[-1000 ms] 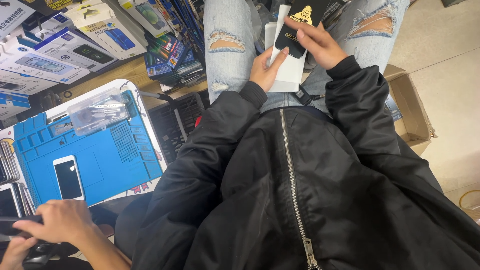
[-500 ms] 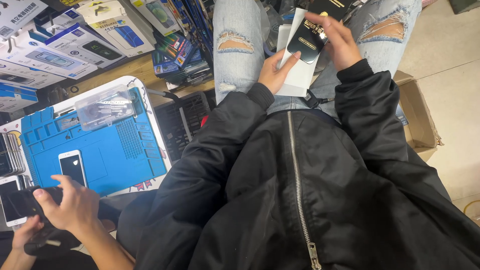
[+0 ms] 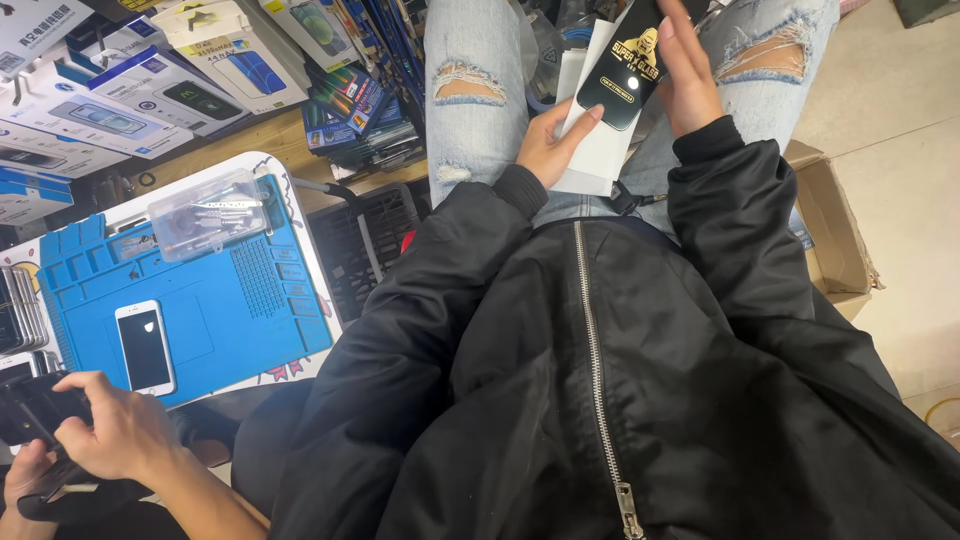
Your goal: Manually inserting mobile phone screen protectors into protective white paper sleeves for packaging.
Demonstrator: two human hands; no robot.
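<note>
Room: pale floor (image 3: 890, 90), cardboard box (image 3: 835, 235) at right, boxed goods (image 3: 150, 90) stacked on wood top at left.
Bench: blue ribbed mat (image 3: 240, 300), white phone (image 3: 146, 346) flat on it, clear case (image 3: 205, 213) above.
Sleeve: black glossy sleeve (image 3: 620, 85) over white sheets (image 3: 598, 140), above lap in ripped jeans.
Left hand (image 3: 550, 145): fingers curled under sheets, gripping.
Right hand (image 3: 688, 80): fingers flat along sleeve edge, holding.
Other: co-worker's hand (image 3: 110, 430) on dark device, bottom left.

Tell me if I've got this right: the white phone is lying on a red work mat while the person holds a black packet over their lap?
Not quite: the work mat is blue, not red, as the head view shows. The white phone does lie on it, and both hands, left hand and right hand, hold the black packet over the lap.
</note>
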